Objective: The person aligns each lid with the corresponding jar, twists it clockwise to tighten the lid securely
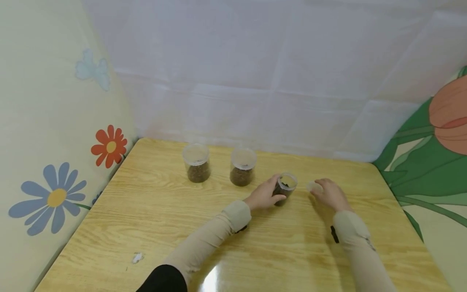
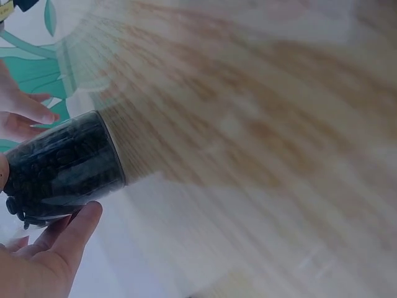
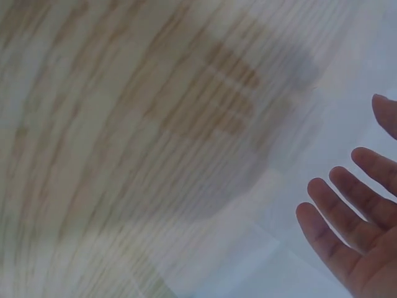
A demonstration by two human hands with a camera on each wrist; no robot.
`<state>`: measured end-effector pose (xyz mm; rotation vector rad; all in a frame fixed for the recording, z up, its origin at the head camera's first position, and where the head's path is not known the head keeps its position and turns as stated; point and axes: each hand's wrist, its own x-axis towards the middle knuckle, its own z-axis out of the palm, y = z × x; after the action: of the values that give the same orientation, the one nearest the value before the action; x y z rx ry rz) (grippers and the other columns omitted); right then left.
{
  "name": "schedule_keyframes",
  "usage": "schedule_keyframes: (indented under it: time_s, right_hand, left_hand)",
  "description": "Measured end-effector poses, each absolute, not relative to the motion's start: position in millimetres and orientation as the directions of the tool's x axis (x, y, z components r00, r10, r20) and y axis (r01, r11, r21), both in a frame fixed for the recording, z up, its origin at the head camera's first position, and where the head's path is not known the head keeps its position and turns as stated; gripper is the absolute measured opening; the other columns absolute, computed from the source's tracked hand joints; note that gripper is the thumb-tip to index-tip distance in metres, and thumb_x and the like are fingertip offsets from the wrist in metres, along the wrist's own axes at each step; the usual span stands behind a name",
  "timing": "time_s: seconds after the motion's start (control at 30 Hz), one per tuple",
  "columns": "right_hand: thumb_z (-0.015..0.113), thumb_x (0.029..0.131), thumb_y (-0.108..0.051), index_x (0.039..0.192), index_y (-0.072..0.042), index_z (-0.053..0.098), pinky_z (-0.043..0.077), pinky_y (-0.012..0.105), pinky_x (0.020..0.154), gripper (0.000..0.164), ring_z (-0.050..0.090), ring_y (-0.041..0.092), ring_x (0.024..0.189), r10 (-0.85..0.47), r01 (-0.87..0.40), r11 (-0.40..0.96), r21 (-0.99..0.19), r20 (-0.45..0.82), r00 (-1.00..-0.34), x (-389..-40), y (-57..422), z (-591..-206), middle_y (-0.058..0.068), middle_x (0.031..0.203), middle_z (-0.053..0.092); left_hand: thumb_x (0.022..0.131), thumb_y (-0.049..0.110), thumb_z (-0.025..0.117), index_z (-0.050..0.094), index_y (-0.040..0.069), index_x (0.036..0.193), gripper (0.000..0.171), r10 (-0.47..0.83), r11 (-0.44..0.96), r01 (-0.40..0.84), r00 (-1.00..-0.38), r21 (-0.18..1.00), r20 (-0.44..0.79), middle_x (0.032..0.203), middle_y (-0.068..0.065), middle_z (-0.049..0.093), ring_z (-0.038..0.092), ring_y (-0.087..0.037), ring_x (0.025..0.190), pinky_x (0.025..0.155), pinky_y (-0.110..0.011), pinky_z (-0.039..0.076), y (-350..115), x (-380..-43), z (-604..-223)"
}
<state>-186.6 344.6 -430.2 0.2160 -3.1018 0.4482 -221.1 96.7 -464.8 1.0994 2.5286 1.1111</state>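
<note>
My left hand (image 1: 263, 195) grips a clear jar (image 1: 281, 198) of dark beans, thumb on the near side and fingers behind. The jar leans to the right, its round mouth facing up. In the left wrist view, the dark beans (image 2: 62, 161) show through its wall. Right of the jar, my right hand (image 1: 331, 194) has its fingertips at a pale translucent disc (image 1: 313, 187), which looks like a lid. The right wrist view shows the right hand's fingers (image 3: 350, 220) extended and spread, with no disc visible there.
Two clear jars with brown contents, one at the left (image 1: 198, 168) and another in the middle (image 1: 242, 172), stand near the back of the wood-grain table (image 1: 164, 219). A small white scrap (image 1: 137, 257) lies at the front left. Behind hangs a white cloth (image 1: 219, 81).
</note>
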Motion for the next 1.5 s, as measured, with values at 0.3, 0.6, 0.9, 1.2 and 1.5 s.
schedule_keyframes:
  time_s: [0.3, 0.6, 0.9, 1.2, 1.5]
  right_hand:
    - [0.062, 0.085, -0.019, 0.116, 0.017, 0.049, 0.038, 0.059, 0.085, 0.049, 0.045, 0.051, 0.103, -0.146, -0.134, 0.953, -0.27, -0.022, -0.989, -197, 348, -436, 0.037, 0.113, 0.049]
    - [0.063, 0.083, -0.02, 0.116, 0.017, 0.048, 0.039, 0.059, 0.085, 0.051, 0.046, 0.052, 0.101, -0.142, -0.126, 0.955, -0.269, -0.041, -0.989, -203, 347, -439, 0.039, 0.113, 0.048]
    - [0.064, 0.082, -0.02, 0.115, 0.017, 0.049, 0.037, 0.059, 0.088, 0.052, 0.043, 0.052, 0.105, -0.139, -0.119, 0.96, -0.255, -0.062, -0.988, -206, 348, -439, 0.039, 0.113, 0.048]
    - [0.064, 0.081, -0.022, 0.117, 0.018, 0.047, 0.038, 0.058, 0.087, 0.056, 0.044, 0.052, 0.104, -0.12, -0.089, 0.961, -0.261, -0.103, -0.987, -209, 347, -437, 0.039, 0.113, 0.047]
    - [0.065, 0.081, -0.021, 0.116, 0.018, 0.047, 0.039, 0.057, 0.086, 0.056, 0.046, 0.052, 0.102, -0.123, -0.088, 0.961, -0.264, -0.119, -0.985, -209, 347, -437, 0.039, 0.111, 0.049]
  left_hand:
    - [0.091, 0.041, 0.049, 0.019, 0.01, 0.143, 0.068, 0.69, 0.47, 0.56, -0.715, 0.683, 0.112, 0.135, -0.01, 0.042, 0.044, -0.019, 0.121, 0.095, -0.031, 0.041, 91, -218, -463]
    - [0.091, 0.038, 0.051, 0.019, 0.009, 0.142, 0.067, 0.702, 0.468, 0.578, -0.703, 0.668, 0.116, 0.134, -0.009, 0.043, 0.044, -0.018, 0.12, 0.096, -0.029, 0.04, 86, -215, -462]
    - [0.09, 0.037, 0.053, 0.018, 0.011, 0.143, 0.069, 0.706, 0.443, 0.57, -0.697, 0.691, 0.122, 0.136, -0.009, 0.041, 0.043, -0.018, 0.122, 0.097, -0.029, 0.039, 77, -210, -461]
    - [0.089, 0.037, 0.055, 0.02, 0.01, 0.142, 0.069, 0.711, 0.445, 0.568, -0.694, 0.693, 0.112, 0.134, -0.008, 0.042, 0.044, -0.016, 0.121, 0.096, -0.027, 0.039, 68, -202, -459]
    - [0.088, 0.035, 0.057, 0.023, 0.007, 0.14, 0.068, 0.717, 0.457, 0.581, -0.688, 0.673, 0.108, 0.135, -0.01, 0.042, 0.044, -0.018, 0.121, 0.097, -0.026, 0.038, 59, -194, -458]
